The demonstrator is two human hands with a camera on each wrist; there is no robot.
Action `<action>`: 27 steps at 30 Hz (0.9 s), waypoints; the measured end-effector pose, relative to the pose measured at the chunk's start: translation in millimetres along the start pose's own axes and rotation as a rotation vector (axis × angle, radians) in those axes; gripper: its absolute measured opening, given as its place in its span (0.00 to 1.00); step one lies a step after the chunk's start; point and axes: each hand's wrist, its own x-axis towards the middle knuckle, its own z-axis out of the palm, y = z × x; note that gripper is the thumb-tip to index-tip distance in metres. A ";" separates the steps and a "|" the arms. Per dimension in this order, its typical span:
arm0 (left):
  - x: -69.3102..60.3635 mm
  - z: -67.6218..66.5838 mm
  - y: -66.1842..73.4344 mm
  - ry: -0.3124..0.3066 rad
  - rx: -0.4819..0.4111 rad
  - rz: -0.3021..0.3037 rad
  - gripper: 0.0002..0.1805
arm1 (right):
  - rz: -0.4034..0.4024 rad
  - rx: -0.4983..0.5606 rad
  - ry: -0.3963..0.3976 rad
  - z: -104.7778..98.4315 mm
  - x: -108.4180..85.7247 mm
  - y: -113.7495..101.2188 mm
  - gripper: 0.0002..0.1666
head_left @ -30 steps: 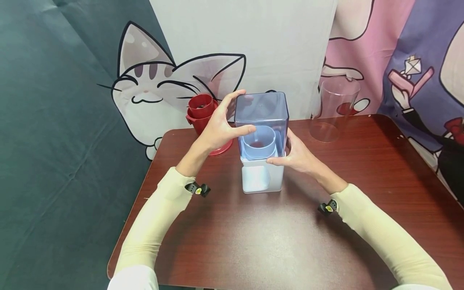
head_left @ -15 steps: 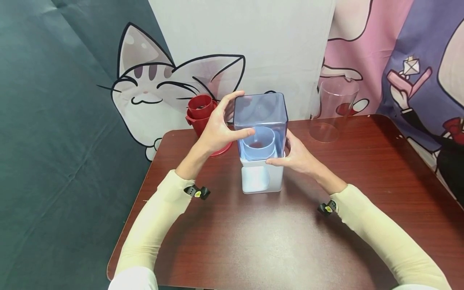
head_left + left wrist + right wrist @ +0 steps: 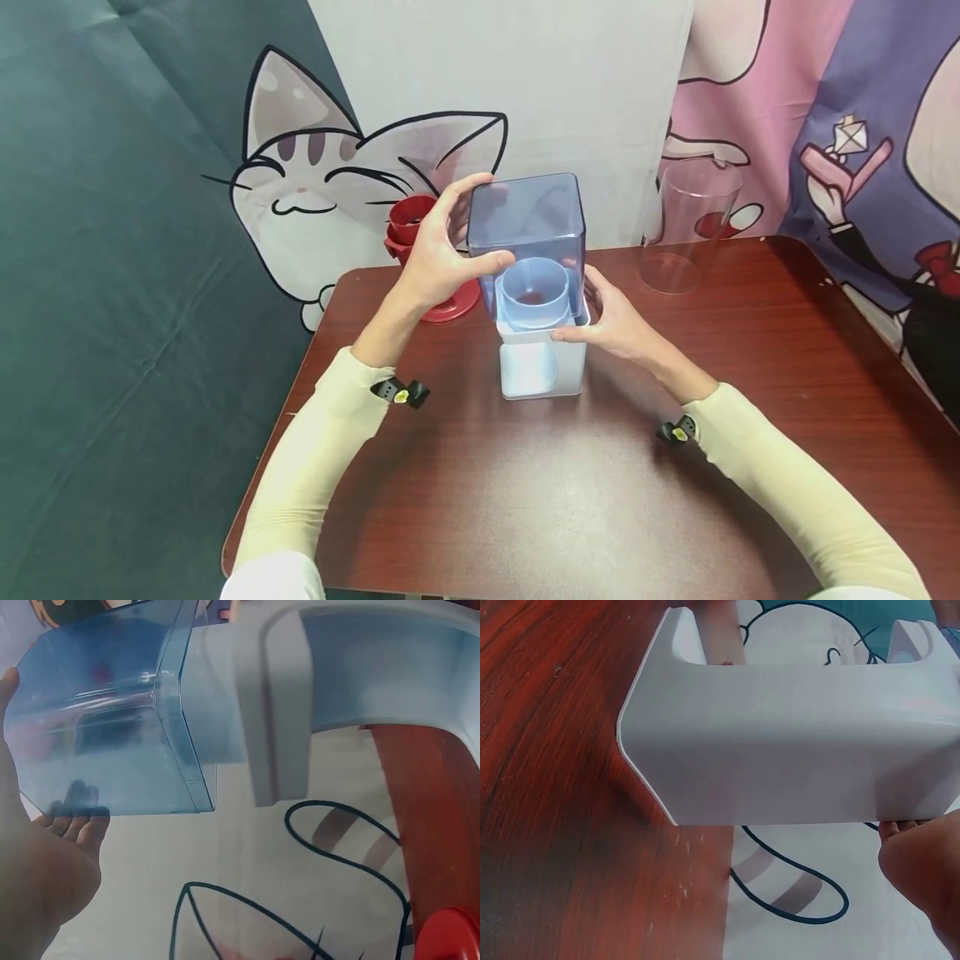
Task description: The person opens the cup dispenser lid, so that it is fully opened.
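Note:
A translucent blue box-shaped cover (image 3: 528,208) tilts over a white stand (image 3: 543,367) in the head view. Through its wall shows a pale blue round collar (image 3: 534,308) on top of the stand. My left hand (image 3: 438,258) grips the cover at its left side, thumb across the front. In the left wrist view, the cover's rim stands a little away from the stand's white top (image 3: 274,712). My right hand (image 3: 615,312) holds the stand near its top right, thumb on the front edge. The right wrist view shows the stand's white side (image 3: 780,750); most right fingers are hidden.
Behind my left hand stands a red holder with a round foot (image 3: 450,308), partly covered. A clear cylinder (image 3: 690,225) stands upright at the table's back right. The brown table (image 3: 555,500) meets a printed cloth wall (image 3: 585,92) behind.
My left hand has moved up and left with the blue cover, which has risen and tilted off the stand. The right hand and stand have stayed in place.

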 end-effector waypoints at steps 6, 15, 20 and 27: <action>-0.2 -12.5 9.8 0.011 -0.035 0.006 0.47 | -0.011 -0.057 0.004 1.2 -4.4 4.3 0.67; -5.4 -29.0 19.9 0.055 -0.087 0.063 0.52 | -0.047 -0.071 0.048 -0.1 -6.1 5.2 0.59; -11.0 -36.9 22.0 0.076 -0.041 0.102 0.59 | -0.040 -0.086 0.075 -6.6 -10.8 3.0 0.59; -21.8 -51.3 18.9 0.106 -0.045 0.114 0.59 | -0.024 -0.117 0.116 -21.7 -17.8 -3.4 0.60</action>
